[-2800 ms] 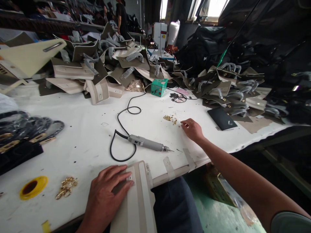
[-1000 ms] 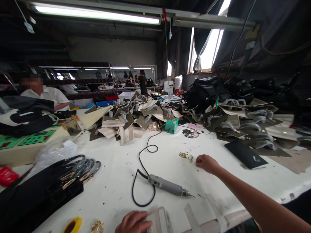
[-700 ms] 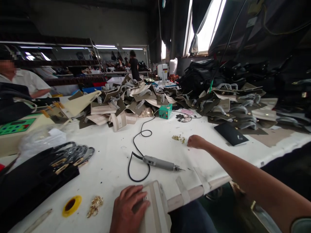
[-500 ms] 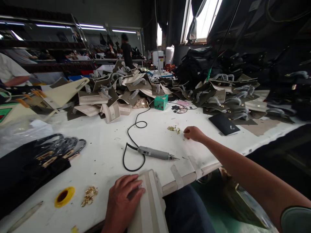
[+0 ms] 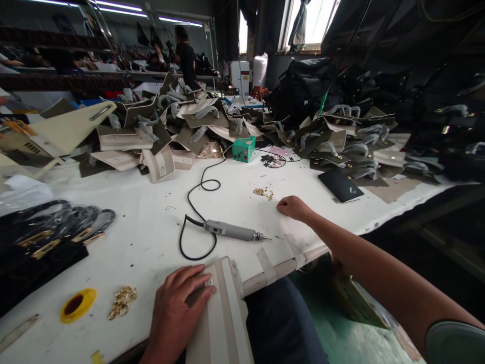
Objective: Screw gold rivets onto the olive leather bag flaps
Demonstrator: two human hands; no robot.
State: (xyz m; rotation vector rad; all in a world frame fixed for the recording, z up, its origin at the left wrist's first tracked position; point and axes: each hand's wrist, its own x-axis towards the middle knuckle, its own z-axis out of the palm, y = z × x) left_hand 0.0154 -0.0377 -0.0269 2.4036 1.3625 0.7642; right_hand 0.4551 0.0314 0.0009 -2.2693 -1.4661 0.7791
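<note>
My left hand [image 5: 177, 303] lies on a beige panel with paler stripes [image 5: 223, 328] at the table's front edge. Its fingers are stretched out, with thumb and fingertips beside a small fitting near the panel's far end. My right hand [image 5: 293, 208] rests low over the white table, fingers curled together; whatever is in them is hidden. Just beyond and left of it lies a scatter of tiny gold-coloured metal parts [image 5: 260, 191]. Between my hands sits a grey corded electric screwdriver [image 5: 231, 230], its bit pointing right.
The screwdriver's cord runs to a green control box [image 5: 243, 150]. Beige and olive bag pieces [image 5: 206, 119] are heaped behind. A black booklet [image 5: 340, 185] lies right. At left are yellow tape [image 5: 91, 298], gold hardware [image 5: 122, 302] and black handles [image 5: 76, 225]. A person [image 5: 185, 60] stands far back.
The view has shifted, so the table's things appear further up and left. My right hand has come slightly closer to me, covering a loose gold bit. My left hand stays on the panel.
</note>
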